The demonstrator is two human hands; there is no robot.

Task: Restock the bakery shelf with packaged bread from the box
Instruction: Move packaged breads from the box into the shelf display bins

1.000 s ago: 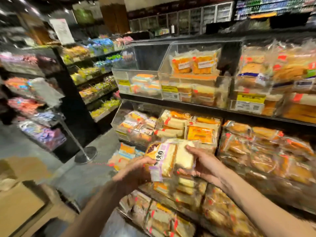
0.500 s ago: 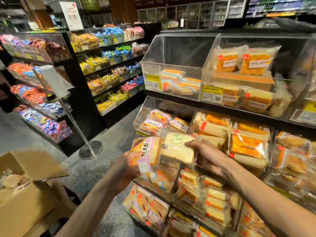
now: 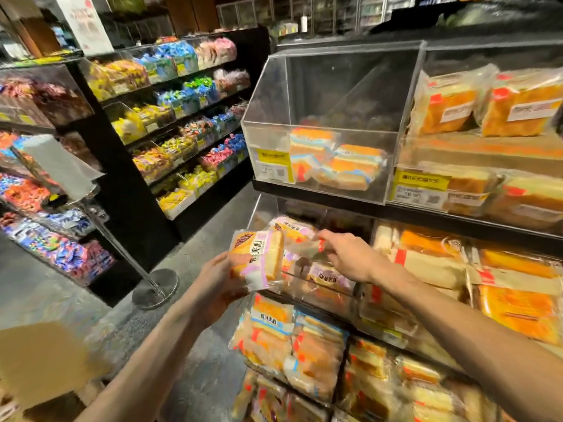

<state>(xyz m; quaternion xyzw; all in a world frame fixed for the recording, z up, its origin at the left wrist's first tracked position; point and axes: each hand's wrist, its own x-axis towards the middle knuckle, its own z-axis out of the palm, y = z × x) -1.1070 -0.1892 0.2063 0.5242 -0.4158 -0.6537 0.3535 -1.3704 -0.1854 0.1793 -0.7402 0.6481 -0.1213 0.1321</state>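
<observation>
Bread packet [image 3: 259, 258], a few soft slices sealed in thin clear film with a pink label, is held upright in the left hand [image 3: 217, 281], just in front of the low clear bin [image 3: 261, 210] of the bakery shelf [image 3: 457, 215]. The fingers of this hand curl round the lower end of the packet, so the grip is firm but leaves the top free. Down at the left the cardboard box [image 3: 39, 360] stands on the floor. It is blurred, and what is inside it does not show.

The right hand [image 3: 347, 254] reaches further forward into the same bin, palm down, with the fingers on another packet [image 3: 304, 249] that lies on top of the ones in there. Because of the blur it is not possible to tell if these fingers pinch the film or only touch it.

Such a packet is probably very light and soft. The film looks smooth and may slip, and the slices would dent under a hard squeeze. It seems best to take it with a wide, gentle grip across the flat sides, or by the sealed edge of the film, and to lay it down instead of pushing it in.

Above, a second clear bin [image 3: 320, 86] holds only a few packets. Behind it, across the aisle, stand shelves of sweets [image 3: 182, 117].
</observation>
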